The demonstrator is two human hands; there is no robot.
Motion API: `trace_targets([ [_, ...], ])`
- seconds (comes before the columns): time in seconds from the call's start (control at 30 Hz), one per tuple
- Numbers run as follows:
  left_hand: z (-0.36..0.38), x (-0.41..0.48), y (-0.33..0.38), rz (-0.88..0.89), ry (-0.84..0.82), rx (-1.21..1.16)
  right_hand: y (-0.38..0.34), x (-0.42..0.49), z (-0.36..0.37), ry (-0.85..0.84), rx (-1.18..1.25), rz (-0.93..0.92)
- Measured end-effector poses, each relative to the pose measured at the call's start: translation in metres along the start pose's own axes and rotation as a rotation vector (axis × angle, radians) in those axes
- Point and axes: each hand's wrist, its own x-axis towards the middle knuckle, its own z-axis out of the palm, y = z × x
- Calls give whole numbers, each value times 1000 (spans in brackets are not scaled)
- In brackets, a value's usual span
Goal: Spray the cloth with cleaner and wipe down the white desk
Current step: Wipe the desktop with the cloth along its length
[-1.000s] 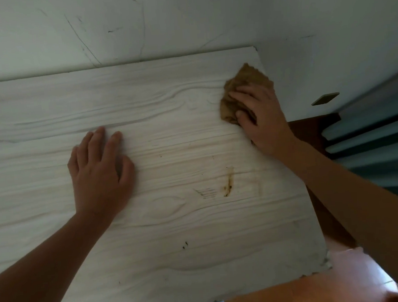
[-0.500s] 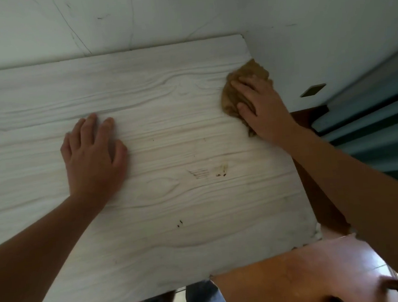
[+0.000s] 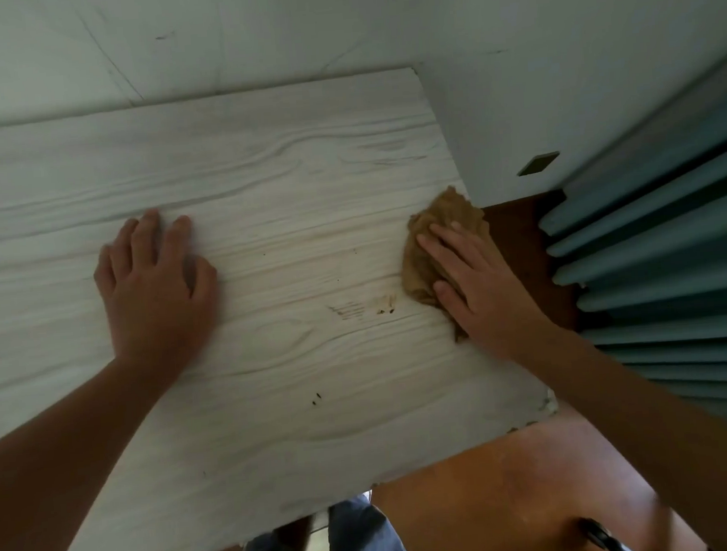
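Note:
The white wood-grain desk (image 3: 258, 175) fills most of the view. A crumpled brown cloth (image 3: 421, 253) lies near the desk's right edge. My right hand (image 3: 480, 283) presses flat on the cloth with straight fingers and covers its right part. My left hand (image 3: 154, 291) rests flat on the desk top to the left, fingers spread. Just left of the cloth are brown stains (image 3: 383, 306), and small dark specks (image 3: 317, 398) sit nearer the front edge. No spray bottle is in view.
A white wall (image 3: 333, 21) runs behind the desk and along its right side. Blue-grey pleated curtains (image 3: 665, 260) hang at the right. Brown floor (image 3: 501, 499) and my trouser legs (image 3: 365, 540) show below the desk's front edge.
My right hand has slid the cloth from the desk's far right corner toward me along the right edge, up to the brown stains. My left hand has stayed flat on the desk.

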Motion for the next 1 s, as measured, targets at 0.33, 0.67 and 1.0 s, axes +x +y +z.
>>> trace_targets([
  [0.33, -1, 0, 1, -4, -1, -7, 32, 94, -6, 92, 101, 159],
  [0.67, -1, 1, -2, 5, -8, -37, -28, -14, 22, 132, 15, 256],
  [1.0, -32, -35, -31, 195, -52, -172, -118, -69, 61, 187, 5, 341],
])
